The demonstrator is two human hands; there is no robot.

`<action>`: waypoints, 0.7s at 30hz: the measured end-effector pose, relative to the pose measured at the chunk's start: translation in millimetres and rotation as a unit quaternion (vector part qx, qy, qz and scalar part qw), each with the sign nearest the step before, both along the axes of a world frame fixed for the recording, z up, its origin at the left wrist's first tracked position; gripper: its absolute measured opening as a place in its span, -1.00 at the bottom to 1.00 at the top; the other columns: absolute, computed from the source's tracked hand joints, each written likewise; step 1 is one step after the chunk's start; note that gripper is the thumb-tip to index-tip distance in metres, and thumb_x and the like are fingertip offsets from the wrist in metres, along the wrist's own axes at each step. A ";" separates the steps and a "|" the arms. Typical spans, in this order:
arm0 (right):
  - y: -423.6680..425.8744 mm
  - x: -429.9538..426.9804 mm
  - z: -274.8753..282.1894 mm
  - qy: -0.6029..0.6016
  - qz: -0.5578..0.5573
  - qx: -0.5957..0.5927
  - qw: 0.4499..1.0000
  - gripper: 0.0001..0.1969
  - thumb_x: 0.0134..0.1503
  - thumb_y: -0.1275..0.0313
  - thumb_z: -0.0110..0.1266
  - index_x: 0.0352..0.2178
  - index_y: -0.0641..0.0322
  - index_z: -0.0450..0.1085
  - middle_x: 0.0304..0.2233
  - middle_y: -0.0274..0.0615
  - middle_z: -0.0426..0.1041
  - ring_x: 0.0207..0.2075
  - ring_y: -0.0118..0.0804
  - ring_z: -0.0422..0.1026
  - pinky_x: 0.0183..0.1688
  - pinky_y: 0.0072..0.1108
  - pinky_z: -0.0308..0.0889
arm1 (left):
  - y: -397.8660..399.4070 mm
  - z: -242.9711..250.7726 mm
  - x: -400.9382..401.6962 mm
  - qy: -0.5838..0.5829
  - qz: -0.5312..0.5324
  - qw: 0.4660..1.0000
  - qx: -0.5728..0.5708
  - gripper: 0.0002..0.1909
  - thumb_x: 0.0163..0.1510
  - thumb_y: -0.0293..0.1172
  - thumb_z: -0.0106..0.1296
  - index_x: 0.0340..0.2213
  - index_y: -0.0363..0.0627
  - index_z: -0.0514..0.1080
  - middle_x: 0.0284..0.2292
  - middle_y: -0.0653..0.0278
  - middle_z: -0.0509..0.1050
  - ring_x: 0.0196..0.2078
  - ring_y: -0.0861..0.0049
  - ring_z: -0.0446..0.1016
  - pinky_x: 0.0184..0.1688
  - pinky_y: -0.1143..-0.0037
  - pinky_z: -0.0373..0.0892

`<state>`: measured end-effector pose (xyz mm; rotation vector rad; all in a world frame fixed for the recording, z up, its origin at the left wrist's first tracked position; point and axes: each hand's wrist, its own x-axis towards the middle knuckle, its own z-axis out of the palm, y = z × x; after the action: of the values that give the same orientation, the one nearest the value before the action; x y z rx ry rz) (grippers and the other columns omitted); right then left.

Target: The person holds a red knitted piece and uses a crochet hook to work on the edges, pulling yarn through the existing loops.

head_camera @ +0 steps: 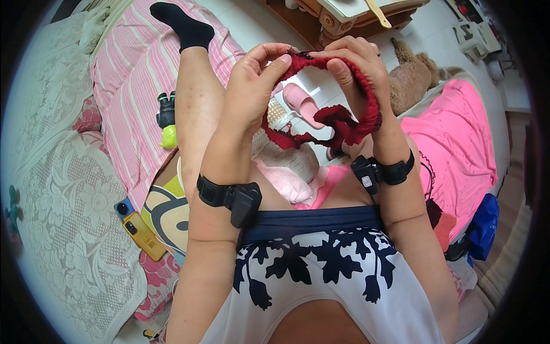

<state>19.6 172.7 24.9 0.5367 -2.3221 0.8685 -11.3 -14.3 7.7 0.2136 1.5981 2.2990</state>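
Note:
A dark red knitted piece (371, 101) hangs as a loose ring in front of me. My left hand (251, 84) pinches its upper left edge between thumb and fingers. Something thin shows at those fingertips, too small to make out. My right hand (365, 64) holds the top right of the ring, its fingers curled behind the fabric and the thumb inside the loop. At the lower side the fabric twists and folds over itself. Below the ring, pale knitted cloth (296, 159) and a light pink cloth (285, 182) lie between my legs.
A pink slipper (303, 103) is on the tiled floor. A curly brown dog (410, 81) lies at right, beside a bright pink cloth (455, 150). A wooden table (343, 13) stands ahead. A yellow phone (144, 236) and black binocular-like object (166, 112) lie left.

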 end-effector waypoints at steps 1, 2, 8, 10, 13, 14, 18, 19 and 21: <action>2.1 -1.8 -1.8 0.004 0.037 -0.048 0.998 -0.87 0.00 0.34 0.13 -0.47 0.16 0.48 -0.47 -0.28 0.44 -0.43 -0.29 0.38 -0.33 -0.58 0.16 | -1.5 1.8 -0.4 -0.019 -0.006 1.000 0.001 -0.79 0.08 -0.51 0.01 -0.22 -0.33 0.39 -0.35 0.28 0.45 -0.30 0.71 0.43 -0.22 0.71 0.36; 4.8 -0.8 -2.1 -0.022 0.073 -0.080 0.994 -0.81 0.13 0.34 0.00 -0.44 0.23 0.45 -0.49 -0.29 0.42 -0.43 -0.38 0.37 -0.34 -0.63 0.15 | -4.1 2.6 -1.4 -0.019 -0.007 1.000 0.001 -0.79 0.08 -0.51 0.01 -0.22 -0.33 0.39 -0.35 0.28 0.45 -0.30 0.71 0.43 -0.22 0.71 0.36; 24.1 2.9 -4.1 -0.320 0.158 -0.309 0.882 -0.58 0.27 0.18 -0.26 -0.38 0.31 0.41 -0.45 -0.37 0.38 -0.36 -0.56 0.32 -0.31 -0.71 0.18 | -17.8 13.3 -1.7 -0.047 -0.132 0.990 -0.023 -0.78 0.08 -0.49 0.01 -0.21 -0.29 0.40 -0.35 0.36 0.47 -0.30 0.74 0.42 -0.21 0.72 0.35; 23.6 4.5 -4.2 -0.388 0.163 -0.373 0.827 -0.49 0.29 0.12 -0.36 -0.37 0.35 0.40 -0.38 -0.31 0.41 -0.34 -0.55 0.32 -0.28 -0.71 0.19 | -19.4 13.9 -3.0 -0.041 -0.143 0.988 -0.026 -0.78 0.09 -0.50 0.00 -0.20 -0.29 0.38 -0.33 0.32 0.46 -0.30 0.72 0.44 -0.20 0.71 0.37; 26.9 0.9 -11.0 -0.369 0.136 -0.366 0.843 -0.59 0.24 0.13 -0.18 -0.45 0.25 0.43 -0.59 -0.41 0.29 -0.49 -0.56 0.23 -0.44 -0.67 0.15 | -18.9 12.5 -2.6 -0.025 -0.151 0.987 -0.040 -0.77 0.10 -0.50 -0.01 -0.18 -0.29 0.37 -0.30 0.29 0.46 -0.29 0.69 0.47 -0.19 0.70 0.40; 26.6 -0.1 -10.1 -0.369 0.136 -0.366 0.844 -0.59 0.24 0.13 -0.18 -0.45 0.25 0.43 -0.59 -0.41 0.29 -0.49 -0.56 0.23 -0.44 -0.67 0.15 | -18.4 12.2 -2.4 -0.014 -0.149 0.988 -0.050 -0.77 0.10 -0.49 -0.01 -0.18 -0.29 0.37 -0.30 0.30 0.47 -0.30 0.70 0.47 -0.20 0.71 0.40; 24.4 -3.1 -9.2 -0.305 0.145 -0.271 0.902 -0.55 0.26 0.14 -0.27 -0.36 0.32 0.42 -0.51 -0.37 0.33 -0.46 -0.54 0.21 -0.39 -0.68 0.14 | -15.9 10.1 -3.6 -0.040 -0.120 0.991 -0.031 -0.79 0.10 -0.48 0.00 -0.21 -0.29 0.40 -0.35 0.34 0.47 -0.33 0.76 0.41 -0.23 0.73 0.34; 24.3 -3.2 -9.2 -0.306 0.136 -0.238 0.912 -0.52 0.30 0.17 -0.36 -0.28 0.36 0.41 -0.43 -0.35 0.37 -0.43 -0.55 0.20 -0.34 -0.70 0.13 | -16.0 7.5 -5.1 -0.037 -0.107 0.993 -0.025 -0.79 0.10 -0.48 0.00 -0.22 -0.29 0.40 -0.36 0.34 0.47 -0.34 0.76 0.41 -0.25 0.73 0.34; 22.2 -2.5 -10.4 -0.307 0.138 -0.246 0.909 -0.52 0.30 0.17 -0.36 -0.28 0.37 0.41 -0.42 -0.35 0.37 -0.43 -0.55 0.20 -0.34 -0.70 0.13 | -16.0 6.4 -5.4 -0.035 -0.094 0.995 -0.019 -0.79 0.10 -0.48 -0.01 -0.22 -0.29 0.40 -0.36 0.34 0.47 -0.35 0.76 0.41 -0.26 0.74 0.34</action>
<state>17.1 194.9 14.5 0.4069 -2.4307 1.9237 -16.7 -30.3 14.0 0.2591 1.5174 2.1095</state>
